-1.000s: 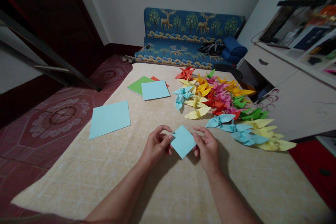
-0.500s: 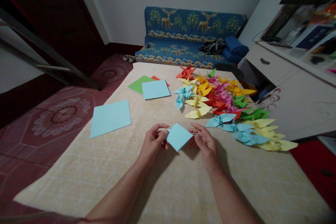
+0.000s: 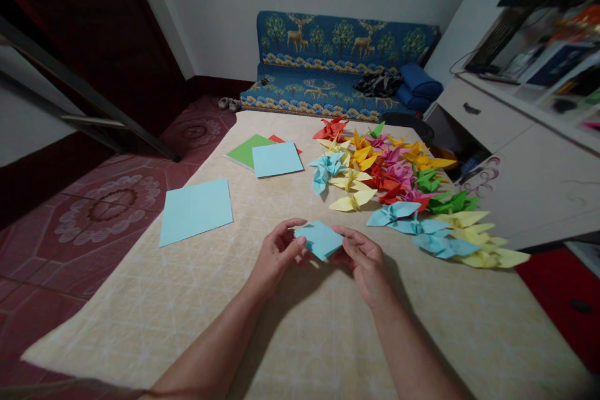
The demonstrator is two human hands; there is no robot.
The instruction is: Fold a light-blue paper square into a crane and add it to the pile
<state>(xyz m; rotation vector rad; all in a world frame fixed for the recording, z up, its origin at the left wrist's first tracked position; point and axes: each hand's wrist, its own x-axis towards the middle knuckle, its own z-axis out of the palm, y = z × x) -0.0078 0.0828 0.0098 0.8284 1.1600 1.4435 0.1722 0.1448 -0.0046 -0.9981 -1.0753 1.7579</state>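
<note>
Between my two hands is a small folded square of light blue paper [image 3: 319,239], held just above the table, one corner toward me. My left hand [image 3: 281,250] pinches its left corner, thumb on top and fingers beneath. At the right corner, my right hand [image 3: 363,256] grips it between thumb and fingers; some fingertips are hidden under the paper. Beyond my right hand lie light blue folded paper cranes [image 3: 392,214]. A larger light blue sheet [image 3: 197,211] lies flat to the left of my left hand.
Many folded cranes in red [image 3: 330,129], yellow [image 3: 352,200], orange, pink and green cover the table's right side. Another blue sheet [image 3: 277,159] overlaps a green sheet [image 3: 250,150] at the back. Past the cloth-covered table [image 3: 187,312] stands a blue patterned sofa [image 3: 323,87]; a white cabinet [image 3: 539,156] is at right.
My right hand has moved left and closed on the right corner of the folded blue paper, which now tilts slightly. The paper beyond my hands has not moved on the table.
</note>
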